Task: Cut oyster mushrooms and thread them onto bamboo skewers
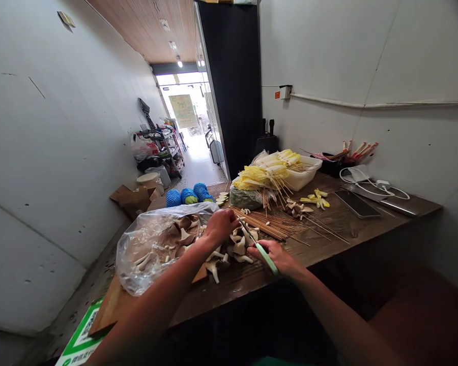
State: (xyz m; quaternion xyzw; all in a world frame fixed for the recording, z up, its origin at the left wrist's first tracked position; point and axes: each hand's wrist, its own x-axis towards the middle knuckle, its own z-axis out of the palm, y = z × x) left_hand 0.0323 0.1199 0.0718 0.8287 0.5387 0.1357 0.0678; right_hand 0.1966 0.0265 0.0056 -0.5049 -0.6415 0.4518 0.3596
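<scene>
My right hand (273, 256) is closed around the pale green handle of a knife (268, 258), whose narrow blade points up and left. Near the blade's tip, my left hand (222, 224) is closed in a pinch, with a small pale piece of mushroom (242, 218) at its fingertips; most of what it holds is hidden. Loose mushrooms (239, 246) with pale stems lie on the table below both hands. More mushrooms (185, 236) fill an open clear plastic bag (132, 254) under and left of my left forearm. Bamboo skewers (269, 223) lie just beyond the hands.
Skewered yellow leaves (263, 175) are piled by a white basket (309, 173). Cut mushroom pieces (295, 208), yellow leaf pieces (316, 198) and a phone (356, 203) lie to the right. Blue-netted produce (189, 195) stands at the back left. The wooden table's front edge (236, 297) is close.
</scene>
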